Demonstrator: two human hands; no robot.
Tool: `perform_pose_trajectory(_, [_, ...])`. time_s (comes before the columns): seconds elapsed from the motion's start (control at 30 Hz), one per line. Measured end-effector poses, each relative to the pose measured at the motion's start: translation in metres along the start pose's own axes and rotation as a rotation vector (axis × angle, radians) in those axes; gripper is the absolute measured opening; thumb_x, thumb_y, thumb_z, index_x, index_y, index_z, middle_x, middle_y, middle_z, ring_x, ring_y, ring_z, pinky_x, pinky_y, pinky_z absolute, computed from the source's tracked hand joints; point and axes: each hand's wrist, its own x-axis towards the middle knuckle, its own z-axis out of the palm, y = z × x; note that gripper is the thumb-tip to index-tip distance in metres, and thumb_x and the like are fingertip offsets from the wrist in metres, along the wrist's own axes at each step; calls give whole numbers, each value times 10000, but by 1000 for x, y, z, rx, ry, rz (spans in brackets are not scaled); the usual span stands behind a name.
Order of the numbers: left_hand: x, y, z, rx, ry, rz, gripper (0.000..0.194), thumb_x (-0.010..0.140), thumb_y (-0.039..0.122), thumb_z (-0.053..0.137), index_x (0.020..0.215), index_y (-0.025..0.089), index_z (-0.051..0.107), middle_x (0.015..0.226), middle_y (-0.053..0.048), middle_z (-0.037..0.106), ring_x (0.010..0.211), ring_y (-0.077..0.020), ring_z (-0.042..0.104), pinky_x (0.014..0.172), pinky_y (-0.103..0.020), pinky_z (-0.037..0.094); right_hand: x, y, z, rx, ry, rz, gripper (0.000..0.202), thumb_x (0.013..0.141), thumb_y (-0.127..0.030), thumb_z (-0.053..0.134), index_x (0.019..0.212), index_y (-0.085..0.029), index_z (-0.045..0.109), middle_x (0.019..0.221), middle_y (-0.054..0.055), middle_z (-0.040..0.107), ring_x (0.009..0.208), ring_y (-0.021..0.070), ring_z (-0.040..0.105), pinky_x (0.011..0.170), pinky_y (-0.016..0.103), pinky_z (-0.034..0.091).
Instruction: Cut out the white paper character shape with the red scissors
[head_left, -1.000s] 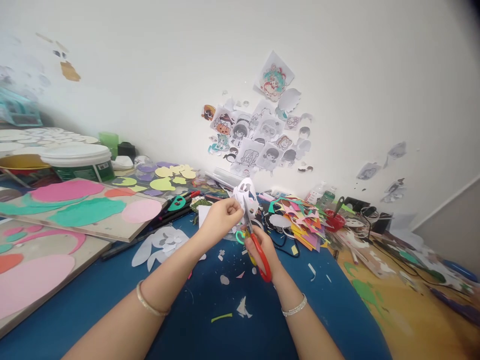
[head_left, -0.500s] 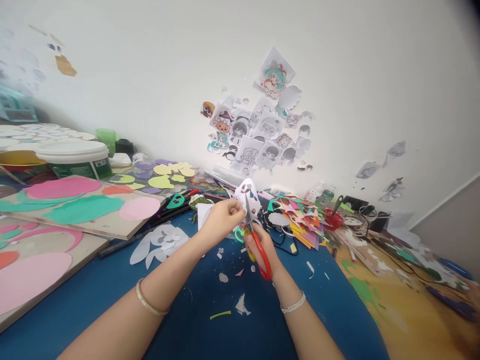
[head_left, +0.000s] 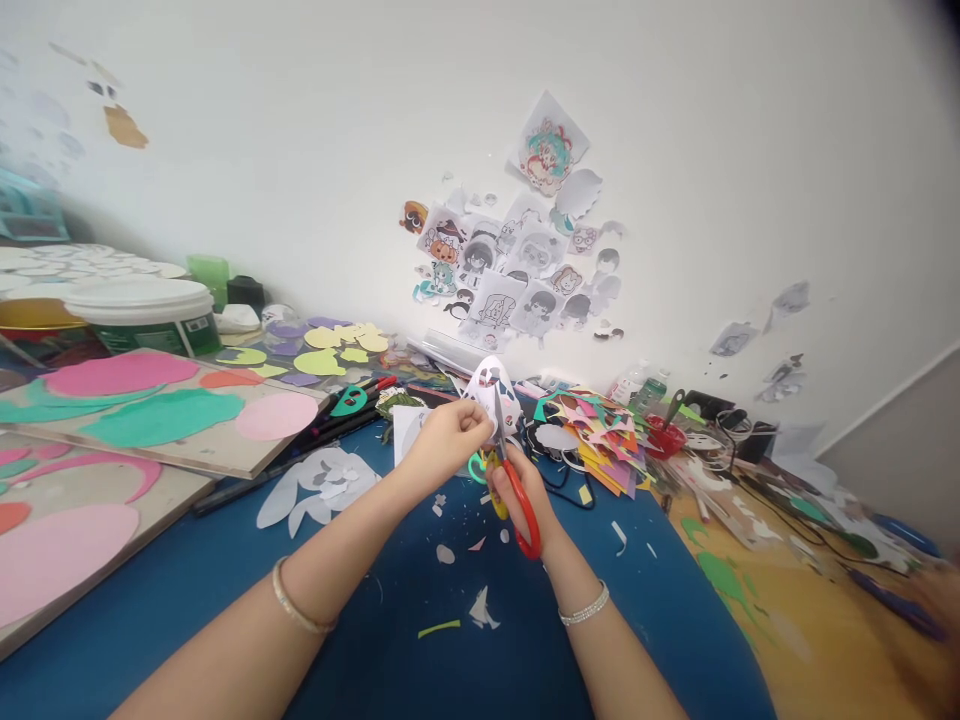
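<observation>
My left hand pinches a white paper cutout with dark printed patches, held up above the blue table mat. My right hand is closed around the red handle of a pair of scissors, whose blades point up against the paper close to my left fingertips. Whether the blades are apart is too small to tell. Just behind the scissors are yellow and green ring shapes, partly hidden by my hands. Several paper scraps and a thin yellow-green strip lie on the mat below.
At left, boards bear pink and green paper shapes, near a white-lidded tub. White cutouts lie beside my left forearm. Coloured scraps are piled behind my right hand, near a red bowl. Drawings cover part of the wall.
The whole view has shifted slightly. My hands, the scissors and the paper keep nearly the same position relative to each other.
</observation>
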Motion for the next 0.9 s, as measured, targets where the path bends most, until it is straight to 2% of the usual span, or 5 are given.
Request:
perform_pose_trajectory(0.17, [0, 0, -5, 85, -31, 53, 222, 738, 365, 507, 606, 187, 507, 484, 56, 432, 469, -104, 388, 470, -218, 274, -2, 3, -2, 107, 2, 98, 410, 816, -563, 459, 1134, -354, 609, 616, 68, 582, 527, 194, 587, 380, 323, 358])
perform_pose_trajectory(0.33, [-1, 0, -15, 349, 212, 182, 245, 817, 419, 449, 813, 204, 567, 530, 44, 453, 515, -133, 443, 510, -237, 292, -2, 2, -1, 98, 3, 116, 429, 793, -583, 451, 1106, -352, 632, 606, 76, 589, 578, 216, 602, 392, 336, 363])
perform_pose_trajectory(0.43, [0, -1, -18, 473, 241, 219, 313, 838, 432, 429, 1028, 223, 564, 628, 21, 512, 579, -153, 487, 528, -244, 294, -2, -1, -1, 114, -19, 113, 429, 775, -576, 482, 1119, -362, 624, 624, 81, 592, 577, 221, 598, 387, 345, 357])
perform_pose_trajectory(0.63, [5, -5, -21, 534, 249, 246, 248, 823, 421, 454, 817, 200, 566, 734, -13, 523, 662, -168, 492, 554, -257, 304, 0, -10, -4, 157, -96, 118, 375, 794, -519, 511, 1129, -376, 597, 645, 76, 575, 544, 204, 579, 384, 340, 357])
perform_pose_trajectory(0.9, [9, -5, -23, 291, 116, 287, 253, 810, 381, 452, 691, 179, 547, 751, -15, 541, 690, -160, 497, 633, -255, 360, 2, -14, -3, 150, -75, 107, 464, 786, -600, 494, 1183, -372, 571, 616, 52, 566, 469, 164, 543, 374, 315, 344])
